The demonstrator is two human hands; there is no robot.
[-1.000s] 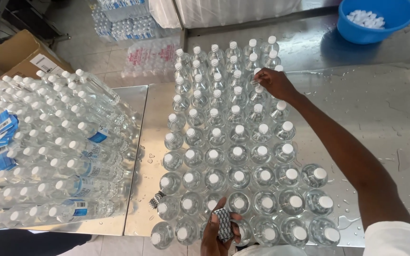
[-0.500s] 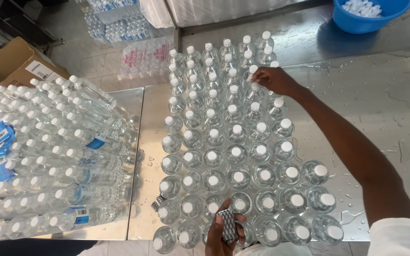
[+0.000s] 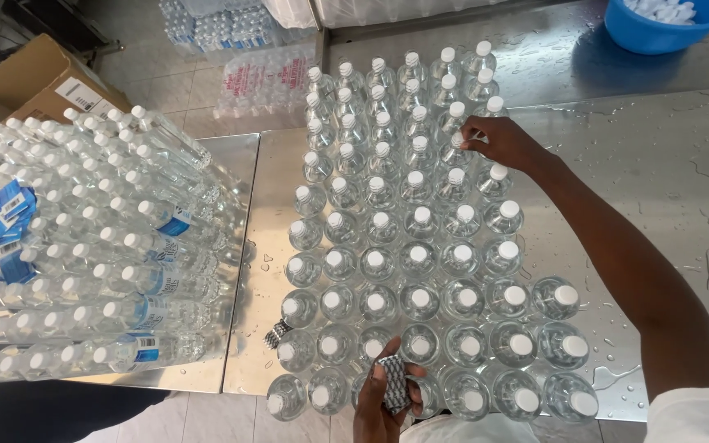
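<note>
Dozens of labelled bottles (image 3: 108, 271) lie stacked at 9 o'clock; upright capped bottles (image 3: 420, 262) w/o labels fill centre, so most look undone. Left hand (image 3: 383, 402) at 6 o'clock grips a label wad (image 3: 393, 383). Right hand (image 3: 502, 141) at 1 o'clock pinches a bottle (image 3: 458, 148). Wet steel table (image 3: 666, 197); blue tub (image 3: 666, 25) at 2 o'clock.

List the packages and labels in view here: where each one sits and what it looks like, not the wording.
Cardboard box: top left on the floor, brown, with a white sticker.
Shrink-wrapped bottle pack: floor, top centre, clear film with red print.
Second shrink-wrapped bottle pack: behind it, blue-tinted.
Blue-and-white bottle labels: on the bottles stacked lying down at left.
Small dark patterned stack: held in the left hand.
</note>
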